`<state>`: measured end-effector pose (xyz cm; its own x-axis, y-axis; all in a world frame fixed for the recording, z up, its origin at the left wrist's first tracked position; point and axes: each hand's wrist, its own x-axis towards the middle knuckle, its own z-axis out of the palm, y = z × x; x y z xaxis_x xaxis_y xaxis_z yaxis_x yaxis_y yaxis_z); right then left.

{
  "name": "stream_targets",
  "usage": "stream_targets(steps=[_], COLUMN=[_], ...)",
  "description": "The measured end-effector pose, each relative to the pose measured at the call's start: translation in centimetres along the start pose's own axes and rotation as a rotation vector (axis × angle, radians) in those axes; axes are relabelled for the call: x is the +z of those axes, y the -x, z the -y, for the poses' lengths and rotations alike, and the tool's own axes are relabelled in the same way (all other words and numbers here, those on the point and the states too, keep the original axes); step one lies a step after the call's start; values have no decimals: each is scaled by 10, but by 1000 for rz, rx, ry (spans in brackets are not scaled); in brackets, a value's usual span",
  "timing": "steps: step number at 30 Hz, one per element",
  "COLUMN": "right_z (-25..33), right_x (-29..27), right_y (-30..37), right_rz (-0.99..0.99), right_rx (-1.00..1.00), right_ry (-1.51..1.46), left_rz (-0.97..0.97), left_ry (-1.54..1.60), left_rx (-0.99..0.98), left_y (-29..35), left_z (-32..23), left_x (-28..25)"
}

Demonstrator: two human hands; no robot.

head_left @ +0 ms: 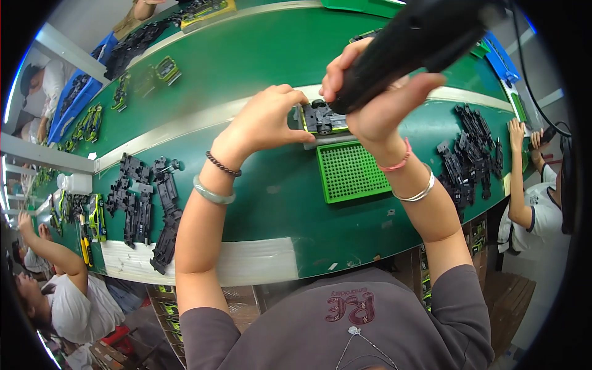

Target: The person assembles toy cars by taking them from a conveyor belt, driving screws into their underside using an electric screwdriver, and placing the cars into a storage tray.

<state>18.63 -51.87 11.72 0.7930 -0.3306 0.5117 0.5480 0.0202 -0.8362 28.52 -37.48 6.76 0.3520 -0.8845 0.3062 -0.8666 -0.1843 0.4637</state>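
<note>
Just beyond the green tray, a toy car lies wheels up, its dark chassis showing and bright green body at the edges. My left hand curls round its left end, thumb on the near side and fingers on the far side. A black electric screwdriver is gripped in my right hand, with the thumb sticking out along it. The tool slants down toward the right end of the car. Its tip is hidden behind my hand, so I cannot tell whether it touches the car.
A green perforated tray sits nearer me. Black chassis parts lie piled left and right. Green car bodies rest on the far green surface beyond a pale strip. A yellow-handled tool lies far left. Other people work on both sides.
</note>
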Motion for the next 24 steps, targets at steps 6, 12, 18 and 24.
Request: stream_targets(steps=[6, 12, 18, 24], right_z=[-24, -35, -45, -53], right_x=[8, 7, 13, 14], right_y=[-4, -3, -5, -7], right_rz=[50, 48, 75, 31], right_rx=[9, 32, 90, 10], right_ry=[9, 25, 60, -28], left_rz=[8, 39, 1, 8], left_ry=[54, 69, 85, 128], left_rx=[-23, -46, -4, -18], left_y=[3, -1, 0, -2], left_z=[1, 0, 6, 7], left_x=[0, 0, 3, 5])
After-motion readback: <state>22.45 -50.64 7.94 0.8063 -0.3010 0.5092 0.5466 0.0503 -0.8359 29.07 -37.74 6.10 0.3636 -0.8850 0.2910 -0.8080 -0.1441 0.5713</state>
